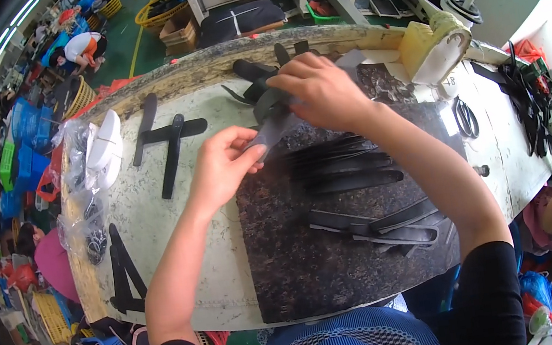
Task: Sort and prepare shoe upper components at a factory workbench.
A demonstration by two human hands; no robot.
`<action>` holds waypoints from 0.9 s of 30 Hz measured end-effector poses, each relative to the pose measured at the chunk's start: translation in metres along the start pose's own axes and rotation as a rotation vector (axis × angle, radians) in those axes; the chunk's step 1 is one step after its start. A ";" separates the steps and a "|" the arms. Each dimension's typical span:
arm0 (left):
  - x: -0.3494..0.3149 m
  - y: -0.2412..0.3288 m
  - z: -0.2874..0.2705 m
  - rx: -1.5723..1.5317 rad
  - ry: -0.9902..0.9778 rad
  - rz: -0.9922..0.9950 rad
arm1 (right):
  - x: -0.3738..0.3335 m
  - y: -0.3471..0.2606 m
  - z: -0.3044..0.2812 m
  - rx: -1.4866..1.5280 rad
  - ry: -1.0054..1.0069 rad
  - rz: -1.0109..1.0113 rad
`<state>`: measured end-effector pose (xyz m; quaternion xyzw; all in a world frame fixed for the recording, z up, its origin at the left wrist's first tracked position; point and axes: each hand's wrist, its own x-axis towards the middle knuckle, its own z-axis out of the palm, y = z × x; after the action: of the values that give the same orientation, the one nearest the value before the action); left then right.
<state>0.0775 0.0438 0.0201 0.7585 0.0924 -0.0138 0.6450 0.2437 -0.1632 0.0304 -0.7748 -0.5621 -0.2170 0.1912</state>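
Observation:
A dark grey strap piece [273, 130], blurred by motion, stretches between my two hands over the far edge of a dark speckled board. My left hand [225, 163] pinches its near end between thumb and fingers. Above and to the right, my right hand [321, 91] bends over its other end, with the fingers curled and partly hidden. Several black strips [251, 72] fan out behind my right hand. On the board [288, 267] lie a stack of black strips [353, 180] and a looser group of grey-edged strips [372, 226].
Left on the white table lie crossed black straps [175, 133], more straps [126, 267], white shoe-shaped forms [106, 148] and clear plastic wrap [76, 176]. At the right are a yellowish container [437, 49], scissors [466, 118] and hanging black strips [521, 94]. Other people sit nearby.

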 end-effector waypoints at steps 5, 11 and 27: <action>-0.041 -0.005 -0.040 -0.136 0.076 -0.127 | 0.031 -0.011 0.016 0.277 -0.198 0.073; -0.052 -0.029 -0.054 -0.328 0.096 -0.242 | 0.048 -0.003 -0.014 0.826 0.179 0.662; -0.005 0.022 -0.088 -0.145 0.059 -0.091 | -0.018 0.009 0.004 0.414 -0.105 0.371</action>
<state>0.0677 0.1264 0.0569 0.7047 0.1463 -0.0139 0.6941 0.2481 -0.1775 0.0166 -0.8190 -0.4523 -0.0184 0.3526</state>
